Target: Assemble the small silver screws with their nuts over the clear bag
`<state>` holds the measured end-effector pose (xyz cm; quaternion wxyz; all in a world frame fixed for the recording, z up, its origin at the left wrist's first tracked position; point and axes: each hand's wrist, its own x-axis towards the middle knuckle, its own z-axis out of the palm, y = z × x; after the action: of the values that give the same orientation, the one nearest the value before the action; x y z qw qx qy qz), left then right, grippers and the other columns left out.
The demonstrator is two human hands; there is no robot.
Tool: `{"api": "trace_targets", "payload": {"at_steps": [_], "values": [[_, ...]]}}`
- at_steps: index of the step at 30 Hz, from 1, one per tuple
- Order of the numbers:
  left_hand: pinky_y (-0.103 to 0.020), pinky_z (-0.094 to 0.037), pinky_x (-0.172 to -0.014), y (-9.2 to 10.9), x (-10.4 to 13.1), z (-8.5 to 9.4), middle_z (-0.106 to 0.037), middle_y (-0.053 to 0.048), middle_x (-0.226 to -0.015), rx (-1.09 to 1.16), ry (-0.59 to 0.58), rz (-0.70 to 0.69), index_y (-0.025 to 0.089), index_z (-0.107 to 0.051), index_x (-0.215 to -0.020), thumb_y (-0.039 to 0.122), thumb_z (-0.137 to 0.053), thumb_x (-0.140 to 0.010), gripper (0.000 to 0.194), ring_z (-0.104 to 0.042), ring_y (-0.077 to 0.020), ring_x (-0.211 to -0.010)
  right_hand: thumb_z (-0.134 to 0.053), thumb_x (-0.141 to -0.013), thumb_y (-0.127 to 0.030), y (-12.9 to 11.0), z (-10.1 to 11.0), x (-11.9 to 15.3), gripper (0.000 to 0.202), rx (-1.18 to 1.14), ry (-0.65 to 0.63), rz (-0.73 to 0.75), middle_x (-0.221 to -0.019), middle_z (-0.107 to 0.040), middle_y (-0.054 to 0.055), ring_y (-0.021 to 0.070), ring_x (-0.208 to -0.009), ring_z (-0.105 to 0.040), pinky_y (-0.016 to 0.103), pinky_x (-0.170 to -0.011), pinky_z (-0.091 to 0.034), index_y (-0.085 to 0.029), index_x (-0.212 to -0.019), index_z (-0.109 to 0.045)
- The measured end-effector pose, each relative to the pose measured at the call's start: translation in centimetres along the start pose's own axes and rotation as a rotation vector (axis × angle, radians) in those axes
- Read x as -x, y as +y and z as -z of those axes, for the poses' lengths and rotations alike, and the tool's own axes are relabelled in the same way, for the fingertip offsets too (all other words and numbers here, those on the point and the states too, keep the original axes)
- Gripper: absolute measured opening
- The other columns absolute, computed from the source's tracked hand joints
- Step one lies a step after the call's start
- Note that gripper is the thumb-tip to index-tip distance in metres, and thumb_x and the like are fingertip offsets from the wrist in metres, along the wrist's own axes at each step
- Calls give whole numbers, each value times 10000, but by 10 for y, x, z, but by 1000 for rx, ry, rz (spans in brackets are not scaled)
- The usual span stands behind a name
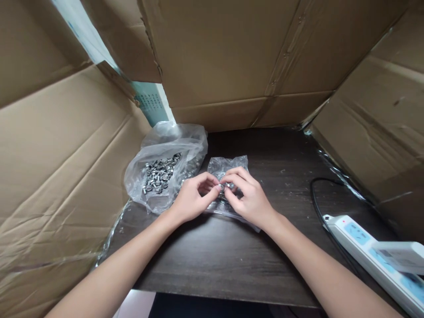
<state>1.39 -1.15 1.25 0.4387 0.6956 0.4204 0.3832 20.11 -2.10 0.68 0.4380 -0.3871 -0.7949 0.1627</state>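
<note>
My left hand [192,201] and my right hand [250,194] meet over a small clear plastic bag [228,163] in the middle of the table. The fingertips of both are pinched around a small shiny metal fastener [221,187], mostly hidden by the fingers, so its exact shape is unclear. Beneath the hands, more metal pieces show in or on the small bag. Just left of my left hand stands a larger clear plastic bag [132,179], its mouth open, holding many loose metal screws [160,174] with wide heads.
Cardboard walls [232,57] enclose the dark wooden table [212,256] at the left, back and right. On the right lies a white power strip [367,251] with a plug in it, and a black cable [313,194] loops beside it. A pale green printed sheet [152,104] shows behind the larger bag.
</note>
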Motion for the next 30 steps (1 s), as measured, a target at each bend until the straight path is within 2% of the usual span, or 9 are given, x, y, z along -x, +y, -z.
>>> {"api": "trace_targets", "payload": {"at_steps": [3,8,11,16,21,26,30], "values": [[-269,-554,-729,2,1,0,-704,-43,-871,-18,-46,-36,160,-628,-932,334,-633,-905,176,-680,-163,-776,-545,-883,-81,1,-1,0,174,-23,-51,-16,-945,-641,50,175,-828,-627,287,-689,-539,-214,-981,-598],[-266,-543,-685,1,-1,5,-714,-39,-814,-100,-3,-24,166,-639,-975,332,-562,-950,185,-691,-170,-739,-539,-918,-119,-1,-2,-1,103,-15,-28,-39,-833,-622,19,151,-720,-600,284,-687,-515,-216,-914,-572],[-266,-542,-678,0,-2,6,-721,-37,-803,-111,-7,-22,166,-647,-1015,337,-530,-970,212,-695,-168,-723,-541,-914,-130,-2,-2,-2,92,1,-36,-32,-841,-614,24,161,-744,-601,294,-695,-511,-217,-922,-569],[-251,-543,-702,0,-1,4,-745,-49,-927,-112,-15,-58,166,-665,-1048,334,-596,-941,211,-705,-168,-799,-545,-908,-125,-2,-1,-1,133,13,-8,-14,-863,-622,34,166,-754,-608,302,-703,-525,-214,-989,-602],[-253,-541,-742,-5,-2,4,-761,-51,-995,-120,-24,-39,179,-700,-1086,316,-598,-946,222,-715,-175,-857,-595,-893,-144,-1,-1,0,212,40,-35,5,-966,-671,62,198,-872,-647,325,-736,-550,-213,-1090,-633],[-285,-553,-809,-7,-2,3,-774,-63,-1035,-90,-32,-21,183,-736,-1089,349,-606,-946,254,-727,-201,-906,-623,-902,-175,-2,-1,1,141,93,3,12,-963,-710,54,207,-889,-663,330,-733,-554,-218,-1032,-657],[-281,-551,-781,-5,-2,4,-780,-54,-993,-147,-32,-40,192,-752,-1070,339,-596,-951,245,-731,-199,-877,-628,-902,-177,-4,-1,0,109,144,-12,-2,-938,-722,54,213,-867,-667,326,-697,-549,-220,-995,-668]]}}
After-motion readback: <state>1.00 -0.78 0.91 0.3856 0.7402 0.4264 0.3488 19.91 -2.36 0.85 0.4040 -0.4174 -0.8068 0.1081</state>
